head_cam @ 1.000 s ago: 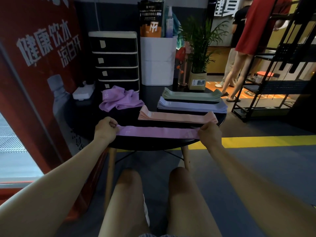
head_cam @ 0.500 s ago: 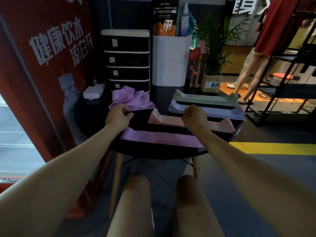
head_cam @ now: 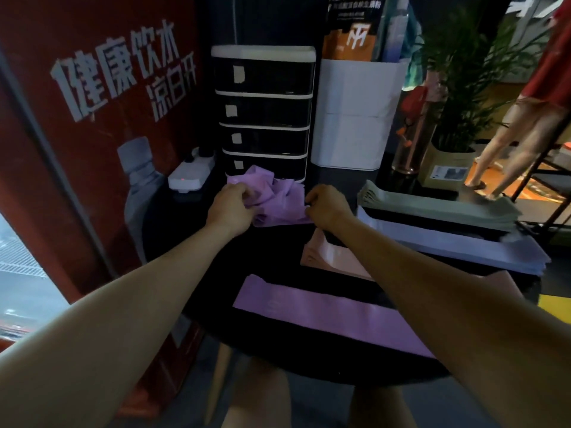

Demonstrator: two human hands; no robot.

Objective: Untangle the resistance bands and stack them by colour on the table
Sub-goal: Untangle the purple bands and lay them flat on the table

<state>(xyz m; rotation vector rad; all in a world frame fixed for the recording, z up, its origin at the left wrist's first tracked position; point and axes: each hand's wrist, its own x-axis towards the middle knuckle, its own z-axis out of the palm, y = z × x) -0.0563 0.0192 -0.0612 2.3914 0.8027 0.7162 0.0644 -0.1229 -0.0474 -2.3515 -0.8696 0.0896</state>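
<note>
Four flat piles of bands lie on the round black table (head_cam: 173,239): purple (head_cam: 324,313) nearest, then pink (head_cam: 327,257), lavender (head_cam: 448,245) and green (head_cam: 432,208). Behind stand a drawer unit (head_cam: 264,112), white bin (head_cam: 355,118) and potted plant (head_cam: 457,97). Left hand (head_cam: 230,210) and right hand (head_cam: 327,206) each grip the crumpled purple tangle (head_cam: 278,196) with curled fingers; the right forearm hides part of the pink pile.
</note>
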